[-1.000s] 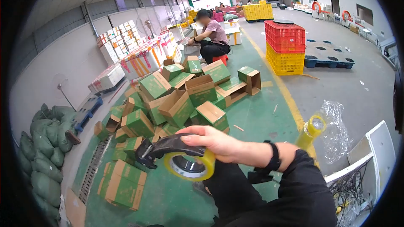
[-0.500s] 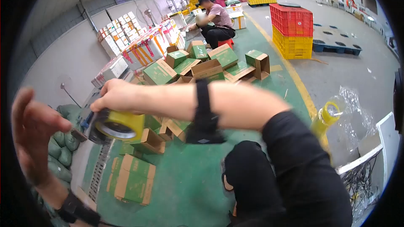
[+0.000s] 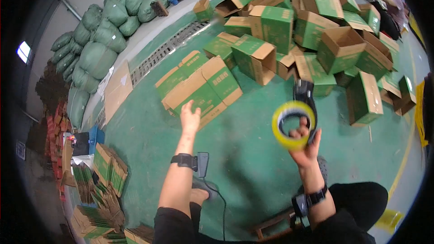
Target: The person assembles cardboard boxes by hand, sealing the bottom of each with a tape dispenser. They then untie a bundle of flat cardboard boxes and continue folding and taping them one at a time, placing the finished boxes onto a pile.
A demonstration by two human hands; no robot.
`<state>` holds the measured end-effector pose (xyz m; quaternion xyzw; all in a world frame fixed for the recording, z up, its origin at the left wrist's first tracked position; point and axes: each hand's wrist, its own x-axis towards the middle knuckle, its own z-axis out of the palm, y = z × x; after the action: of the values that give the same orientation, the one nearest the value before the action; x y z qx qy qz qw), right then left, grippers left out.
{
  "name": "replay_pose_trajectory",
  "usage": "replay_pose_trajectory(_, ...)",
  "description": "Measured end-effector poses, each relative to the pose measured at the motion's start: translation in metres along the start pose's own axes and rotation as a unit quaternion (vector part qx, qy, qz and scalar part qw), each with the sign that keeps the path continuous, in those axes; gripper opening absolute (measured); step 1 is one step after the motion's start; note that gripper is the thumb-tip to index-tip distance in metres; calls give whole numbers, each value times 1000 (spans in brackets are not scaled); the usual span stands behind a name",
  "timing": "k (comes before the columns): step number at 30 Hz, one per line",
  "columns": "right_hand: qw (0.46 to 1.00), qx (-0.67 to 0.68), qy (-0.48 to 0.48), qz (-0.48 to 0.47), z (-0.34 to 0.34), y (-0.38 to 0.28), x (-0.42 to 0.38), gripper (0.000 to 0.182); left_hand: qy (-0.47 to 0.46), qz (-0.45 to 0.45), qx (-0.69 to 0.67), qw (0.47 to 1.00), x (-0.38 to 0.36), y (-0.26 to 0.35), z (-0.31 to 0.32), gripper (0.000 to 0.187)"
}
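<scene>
My left hand (image 3: 191, 117) reaches over the near edge of flat folded green-and-brown cartons (image 3: 203, 86) on the floor, its fingers apart and holding nothing. On the right, my right hand (image 3: 306, 147) is wrapped round a black tape dispenser (image 3: 304, 91) that carries a large yellow tape roll (image 3: 294, 143). The dispenser's black head points away from me, toward a heap of opened cartons (image 3: 273, 27). Whether my left hand touches the flat cartons, I cannot tell.
Green sacks (image 3: 97, 58) are piled at the back left, beside a floor grate (image 3: 158, 54). Bundled flat cartons (image 3: 108, 169) stand at the lower left. A small stool (image 3: 271, 227) is below me. Another person (image 3: 389, 7) sits at the upper right.
The view has swung down and left. My right hand has moved from the left side to the right with the dispenser, and my left hand now reaches forward over the flat cartons.
</scene>
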<state>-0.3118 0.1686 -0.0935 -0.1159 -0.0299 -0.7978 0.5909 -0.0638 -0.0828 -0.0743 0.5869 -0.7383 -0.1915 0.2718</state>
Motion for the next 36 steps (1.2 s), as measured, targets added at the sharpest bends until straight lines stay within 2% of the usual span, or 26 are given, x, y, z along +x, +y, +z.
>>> replay_pose_trajectory(2,996,43,74,26,-31,11,-8,45,27,69,69,995,26,-23,26,50)
replay_pose_trajectory(3,996,31,81,28,-39,26,-15,43,24,58,75,995,33,-36,27,50)
replay_pose_trajectory(5,997,-11,66,49,-56,36,-7,40,30,56,240,969,63,-38,36,63)
replay_pose_trajectory(9,978,-53,141,144,-73,50,11,40,-2,85,331,940,112,-83,64,70)
replay_pose_trajectory(11,963,-114,173,171,-75,54,20,43,51,114,389,913,111,-95,79,76)
replay_pose_trajectory(12,948,-156,197,193,-70,51,25,46,46,120,383,915,111,-96,84,76)
replay_pose_trajectory(14,921,-245,212,215,-59,44,31,47,123,153,304,932,96,-86,75,75)
replay_pose_trajectory(15,910,-298,179,228,-57,42,33,45,111,144,361,915,84,-57,54,63)
replay_pose_trajectory(16,887,-371,157,223,-52,33,37,44,140,224,307,914,71,-56,45,46)
replay_pose_trajectory(17,855,-425,190,227,-36,27,39,41,131,257,224,931,65,-78,49,37)
replay_pose_trajectory(18,821,-479,191,245,-34,18,38,41,94,258,198,941,57,-90,48,33)
replay_pose_trajectory(19,832,-488,175,198,-28,13,38,41,45,161,136,976,46,-79,43,29)
replay_pose_trajectory(20,805,-552,156,150,-26,7,38,36,-44,142,127,981,36,-53,32,21)
replay_pose_trajectory(21,788,-593,130,104,-16,-3,40,34,-78,198,121,969,22,-42,28,17)
replay_pose_trajectory(22,771,-626,97,66,-6,-10,41,33,-48,235,126,963,1,-19,25,18)
replay_pose_trajectory(24,553,-826,-38,-101,8,-31,51,35,-61,260,142,953,-38,21,12,19)
replay_pose_trajectory(25,515,-855,-45,-38,14,-38,48,40,-98,290,127,944,-56,37,8,19)
replay_pose_trajectory(26,486,-870,-60,-50,10,-40,46,39,-134,317,116,932,-77,48,2,19)
replay_pose_trajectory(28,421,-900,-104,-45,5,-41,31,39,-200,314,112,921,-112,54,3,21)
replay_pose_trajectory(30,378,-914,-141,47,-2,-33,5,39,-235,295,81,922,-138,43,17,22)
replay_pose_trajectory(32,405,-894,-176,71,-13,-27,-24,51,-238,294,67,923,-155,32,29,22)
replay_pose_trajectory(33,369,-900,-205,112,-19,-26,-34,57,-231,274,68,931,-161,31,29,23)
replay_pose_trajectory(34,366,-896,-204,146,-17,-26,-41,60,-225,253,66,938,-166,33,27,24)
replay_pose_trajectory(36,403,-872,-148,235,-19,-26,-47,65,-241,237,88,937,-173,31,17,20)
